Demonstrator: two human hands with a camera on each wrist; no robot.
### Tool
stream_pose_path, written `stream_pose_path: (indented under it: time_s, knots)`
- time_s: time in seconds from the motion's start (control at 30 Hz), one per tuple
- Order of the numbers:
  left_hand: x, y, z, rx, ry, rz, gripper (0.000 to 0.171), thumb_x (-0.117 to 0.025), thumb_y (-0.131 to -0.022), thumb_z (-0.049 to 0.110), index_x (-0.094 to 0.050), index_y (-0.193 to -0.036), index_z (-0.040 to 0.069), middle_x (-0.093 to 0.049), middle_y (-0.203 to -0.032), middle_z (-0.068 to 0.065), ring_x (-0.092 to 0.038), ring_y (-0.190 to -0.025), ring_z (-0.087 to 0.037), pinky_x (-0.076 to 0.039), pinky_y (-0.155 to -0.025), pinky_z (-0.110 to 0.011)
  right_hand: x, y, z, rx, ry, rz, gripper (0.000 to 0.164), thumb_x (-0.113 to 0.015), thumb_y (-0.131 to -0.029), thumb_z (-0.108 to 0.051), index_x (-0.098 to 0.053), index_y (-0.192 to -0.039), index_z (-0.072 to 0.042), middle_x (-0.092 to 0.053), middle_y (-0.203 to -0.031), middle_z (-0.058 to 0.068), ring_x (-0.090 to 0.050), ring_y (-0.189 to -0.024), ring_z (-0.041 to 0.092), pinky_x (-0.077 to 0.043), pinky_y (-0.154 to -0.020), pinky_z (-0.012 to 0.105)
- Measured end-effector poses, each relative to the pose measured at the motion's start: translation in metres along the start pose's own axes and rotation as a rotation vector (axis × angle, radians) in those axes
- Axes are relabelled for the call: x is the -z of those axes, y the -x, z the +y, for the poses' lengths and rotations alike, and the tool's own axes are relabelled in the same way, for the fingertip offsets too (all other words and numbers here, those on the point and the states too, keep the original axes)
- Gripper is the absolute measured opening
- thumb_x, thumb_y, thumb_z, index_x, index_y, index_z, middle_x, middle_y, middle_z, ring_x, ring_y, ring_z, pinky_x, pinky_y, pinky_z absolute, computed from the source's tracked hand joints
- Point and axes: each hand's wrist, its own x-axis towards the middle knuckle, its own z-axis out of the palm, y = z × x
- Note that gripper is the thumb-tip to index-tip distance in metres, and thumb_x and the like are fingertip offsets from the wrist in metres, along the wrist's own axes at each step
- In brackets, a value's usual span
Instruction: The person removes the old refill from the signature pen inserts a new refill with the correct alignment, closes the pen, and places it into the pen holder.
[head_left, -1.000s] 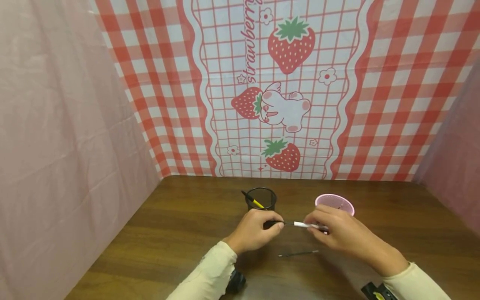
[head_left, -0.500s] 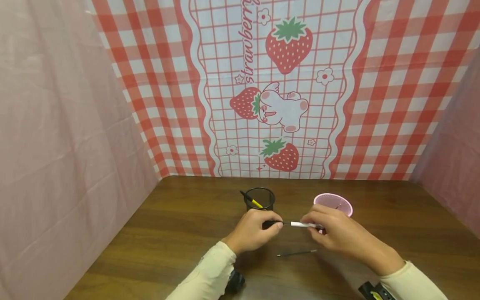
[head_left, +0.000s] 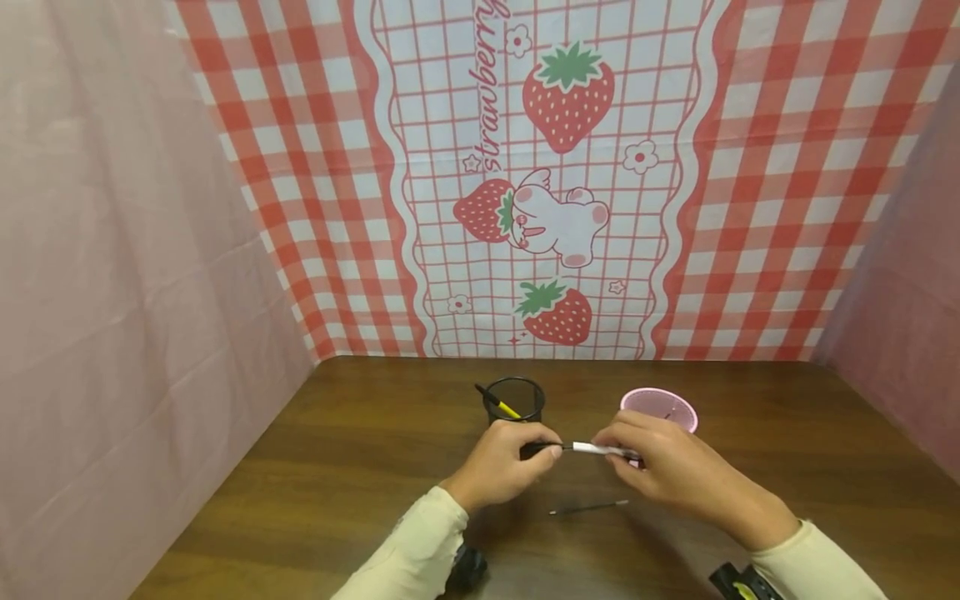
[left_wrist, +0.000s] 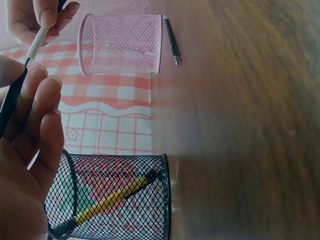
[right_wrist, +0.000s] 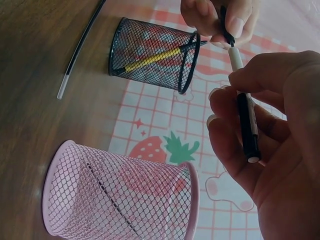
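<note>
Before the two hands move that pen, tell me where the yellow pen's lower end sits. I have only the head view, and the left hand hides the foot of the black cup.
Observer: Behind the left hand, the yellow pen slants inside the black cup, its lower end down by the base.
Operator: Next, describe the lower inside of the pink cup; the right hand covers it here.
Observer: A thin dark stick slants there, its lower end near the base.
Operator: Now check whether that hand, gripping the pen, touches the pink cup.
Observer: It does not; the right wrist view shows a gap between them.
</note>
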Motion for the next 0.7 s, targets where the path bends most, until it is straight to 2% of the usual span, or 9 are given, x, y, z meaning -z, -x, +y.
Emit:
stream_pose_path:
  time_s: [0.13, 0.27, 0.4, 0.57, 0.7]
  knots:
    - [-0.0016, -0.0016, -0.0011, -0.008, 0.013, -0.01, 0.015, -0.064, -0.099, 0.019, -0.074, -0.104, 0.008, -0.065, -0.073, 0.008, -0.057, -0.058, 0.005, -0.05, -0.057, -0.017, 0.0013, 0.0009, 0.0, -0.005, 0.011, 0.002, 0.025, -0.078, -0.077, -0.005, -0.07, -0.096, -0.019, -0.061, -0.093, -0.017, -0.055, -0.079, -0.002, -0.044, -0.069, 0.013]
    - [-0.004, -0.0042, -0.0029, -0.052, -0.035, -0.005, 0.015, -0.064, -0.099, 0.021, -0.075, -0.105, 0.012, -0.066, -0.075, 0.009, -0.056, -0.061, 0.006, -0.049, -0.062, -0.015, 0.0018, 0.003, 0.0, -0.007, 0.017, 0.013, 0.024, -0.078, -0.077, -0.007, -0.069, -0.094, -0.02, -0.061, -0.091, -0.017, -0.055, -0.077, -0.002, -0.044, -0.068, 0.013]
    - [-0.0044, -0.0029, -0.0026, -0.065, -0.048, -0.003, 0.017, -0.065, -0.099, 0.024, -0.075, -0.105, 0.012, -0.068, -0.079, 0.009, -0.057, -0.066, 0.005, -0.049, -0.066, -0.015, -0.0009, 0.0036, -0.0015, -0.005, 0.007, 0.021, 0.028, -0.08, -0.074, -0.004, -0.067, -0.092, -0.021, -0.06, -0.088, -0.018, -0.055, -0.077, -0.002, -0.045, -0.068, 0.013]
    - [-0.0007, 0.0019, -0.0031, -0.065, -0.021, 0.002, 0.017, -0.066, -0.099, 0.024, -0.075, -0.105, 0.01, -0.067, -0.076, 0.008, -0.056, -0.062, 0.005, -0.049, -0.06, -0.015, -0.0059, -0.0003, -0.0037, 0.0, 0.0, 0.009, 0.026, -0.08, -0.076, -0.006, -0.066, -0.092, -0.021, -0.059, -0.087, -0.018, -0.054, -0.076, -0.002, -0.045, -0.067, 0.014]
    - [-0.0018, -0.0003, -0.0042, -0.097, -0.009, -0.003, 0.019, -0.065, -0.1, 0.022, -0.075, -0.105, 0.007, -0.067, -0.073, 0.003, -0.055, -0.06, 0.007, -0.049, -0.058, -0.015, -0.0045, 0.0, -0.0032, -0.01, 0.019, -0.002, 0.026, -0.08, -0.076, -0.007, -0.066, -0.092, -0.021, -0.059, -0.087, -0.018, -0.054, -0.075, -0.002, -0.046, -0.065, 0.015]
